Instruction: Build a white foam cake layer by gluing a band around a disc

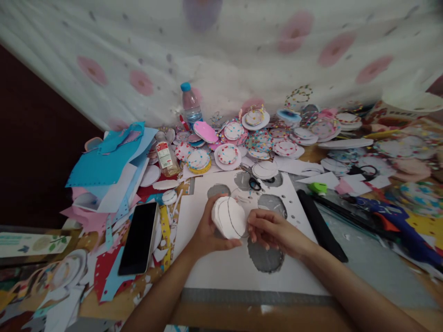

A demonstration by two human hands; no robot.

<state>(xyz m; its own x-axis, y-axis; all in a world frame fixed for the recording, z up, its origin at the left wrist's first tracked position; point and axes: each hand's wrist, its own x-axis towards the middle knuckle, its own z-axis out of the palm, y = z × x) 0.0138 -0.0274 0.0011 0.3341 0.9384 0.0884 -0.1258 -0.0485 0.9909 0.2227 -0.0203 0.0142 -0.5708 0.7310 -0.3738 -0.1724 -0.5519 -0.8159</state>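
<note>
A: Where to look for the disc [232,218]?
B: Look above the sheet [224,275], a little nearer its left edge than its right.
A: Held how?
B: Gripped in the left hand [209,230], with thumb along the near rim and fingers behind the far left one. Perhaps cupped from that side to steady the layers and leave the right rim open to the right hand [275,230].
A: Gripping there too?
B: Bent in close beside the right rim, with fingertips drawn narrow. Cannot tell whether pinching or merely touching.
A: Why scissors [255,184] at the sheet's far edge?
B: Perhaps for easy reach. See also the phone [138,237] beyond the left edge and the case [321,226] along the right: probably put there to spare the forearms.
A: And the disc's direction?
B: Faces up and toward the sheet's near edge, with a slight turn rightward, judging by the layered rim at left.
A: Any long axis?
B: Looks nearly round, so hard to name one.
</note>
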